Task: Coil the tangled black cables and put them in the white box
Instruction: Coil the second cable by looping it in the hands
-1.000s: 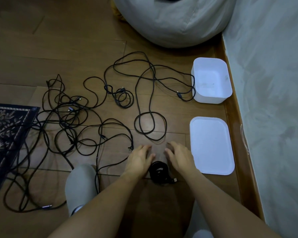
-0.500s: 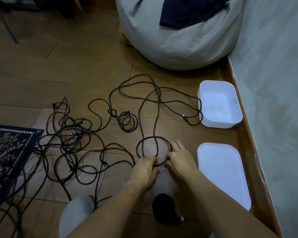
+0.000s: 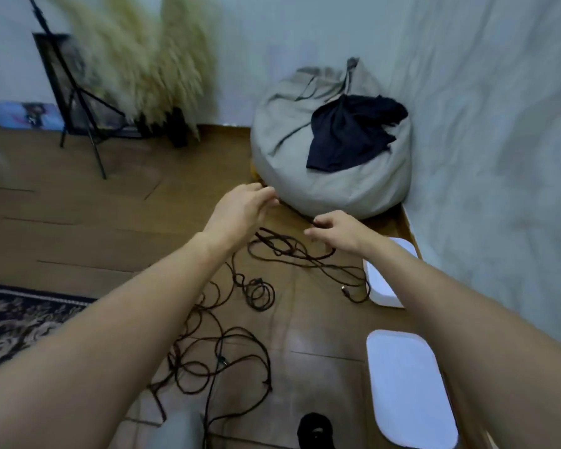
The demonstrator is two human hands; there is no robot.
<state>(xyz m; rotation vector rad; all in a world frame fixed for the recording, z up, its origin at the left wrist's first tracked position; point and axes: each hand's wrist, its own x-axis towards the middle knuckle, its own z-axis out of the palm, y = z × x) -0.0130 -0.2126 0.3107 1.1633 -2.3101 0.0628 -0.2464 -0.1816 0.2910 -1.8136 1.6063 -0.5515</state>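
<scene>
Two hands are in view, both raised over the floor at the far centre. The left hand (image 3: 240, 209) has its fingers curled, the fingertips pinching one black cable (image 3: 293, 210). The right hand (image 3: 337, 233) grips the same cable with curled fingers, so a short length runs taut between the hands. Below them the tangled cables (image 3: 227, 351) spread across the wooden floor (image 3: 78, 222) from far centre to near centre. The number of separate cables cannot be counted, since the strands overlap. One small loose loop cluster (image 3: 259, 293) lies mid-floor. One finished coiled bundle (image 3: 314, 429) lies at the near edge, just left of the lid. One white box (image 3: 386, 286) stands on the right by the wall, partly hidden by the right forearm, with a cable end lying against its left side. One white lid (image 3: 408, 384) lies flat, nearer than the box. One grey bean bag (image 3: 331, 176) sits in the far right corner and carries one dark garment (image 3: 350, 134). One tripod stand (image 3: 78, 102) and one bunch of pale dried grass (image 3: 136, 59) stand far left. One patterned rug (image 3: 20, 319) lies left.
</scene>
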